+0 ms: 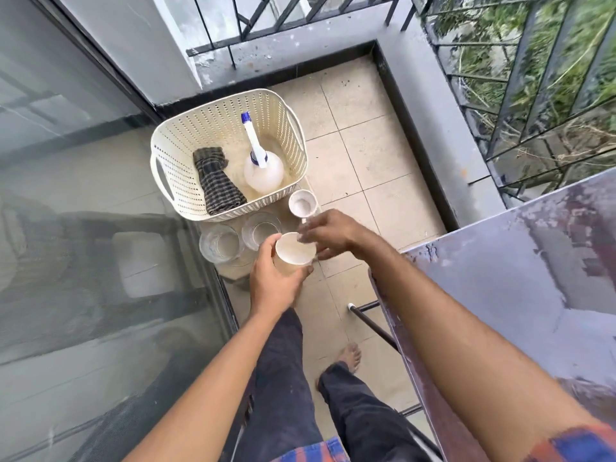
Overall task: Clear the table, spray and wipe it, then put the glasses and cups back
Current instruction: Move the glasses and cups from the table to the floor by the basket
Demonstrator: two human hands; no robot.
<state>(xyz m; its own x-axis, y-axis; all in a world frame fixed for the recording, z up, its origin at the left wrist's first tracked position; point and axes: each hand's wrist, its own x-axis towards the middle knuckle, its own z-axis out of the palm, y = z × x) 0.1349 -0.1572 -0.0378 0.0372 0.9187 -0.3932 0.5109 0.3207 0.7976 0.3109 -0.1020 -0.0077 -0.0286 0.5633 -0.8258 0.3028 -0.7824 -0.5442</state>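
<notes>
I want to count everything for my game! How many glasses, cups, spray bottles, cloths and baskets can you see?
Clear glasses: 2
White cups: 2, one held in the left hand, one on the floor
Spray bottle: 1
Checked cloth: 1
Basket: 1
Total: 7

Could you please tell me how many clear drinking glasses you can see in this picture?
2. One clear glass stands on the floor in front of the basket; the other clear glass stands just right of it, beside the left hand. None appears hidden.
</notes>
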